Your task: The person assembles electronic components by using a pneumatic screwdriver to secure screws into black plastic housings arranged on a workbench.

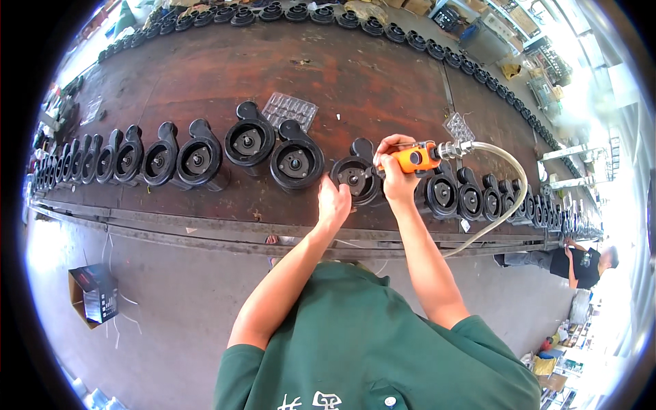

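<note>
My right hand [398,171] is wrapped round an orange air tool [418,158]. A metal fitting joins it to a pale hose [514,171] that curves down to the right. The tool lies beside a round black blower housing [354,179] with a flat metal centre. At that housing's near left rim is my left hand [333,203], fingers stretched out and touching or almost touching it. Just left stands another black housing [296,164]. The tool's working end is hidden by my right hand.
More black housings [199,162] line the near table edge on both sides, and another row [372,26] follows the far edge. Clear plastic trays [290,109] lie on the brown tabletop [369,82]. A box [94,294] sits on the floor; a person [584,265] is at far right.
</note>
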The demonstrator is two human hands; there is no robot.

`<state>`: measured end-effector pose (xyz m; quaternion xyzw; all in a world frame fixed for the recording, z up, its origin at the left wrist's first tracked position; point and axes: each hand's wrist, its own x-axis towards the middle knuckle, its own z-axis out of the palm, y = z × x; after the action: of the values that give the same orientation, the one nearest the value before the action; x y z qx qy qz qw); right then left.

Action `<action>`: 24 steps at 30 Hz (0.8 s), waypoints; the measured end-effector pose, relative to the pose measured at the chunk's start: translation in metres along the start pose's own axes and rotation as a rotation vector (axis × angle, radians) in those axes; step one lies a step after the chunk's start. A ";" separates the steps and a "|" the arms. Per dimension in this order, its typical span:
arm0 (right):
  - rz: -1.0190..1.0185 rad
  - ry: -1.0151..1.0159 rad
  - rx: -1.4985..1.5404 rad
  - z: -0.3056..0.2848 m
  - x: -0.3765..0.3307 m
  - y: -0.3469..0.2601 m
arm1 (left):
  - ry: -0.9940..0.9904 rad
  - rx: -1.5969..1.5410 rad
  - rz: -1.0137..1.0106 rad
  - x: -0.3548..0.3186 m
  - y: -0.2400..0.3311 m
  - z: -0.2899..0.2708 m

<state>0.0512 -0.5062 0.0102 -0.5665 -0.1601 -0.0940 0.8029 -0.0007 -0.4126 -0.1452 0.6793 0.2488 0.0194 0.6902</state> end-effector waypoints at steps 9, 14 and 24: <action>0.074 0.035 -0.040 -0.026 -0.030 0.019 | -0.047 -0.104 -0.056 -0.021 0.050 -0.011; 0.091 -0.054 -0.080 -0.028 -0.036 0.022 | -0.051 -0.142 -0.064 -0.019 0.043 -0.012; 0.038 -0.284 -0.073 -0.028 -0.044 0.033 | -0.024 -0.001 -0.062 -0.026 0.057 -0.014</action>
<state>0.0252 -0.5224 -0.0432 -0.6058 -0.2577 -0.0033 0.7527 -0.0107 -0.4048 -0.0827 0.6711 0.2614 -0.0102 0.6936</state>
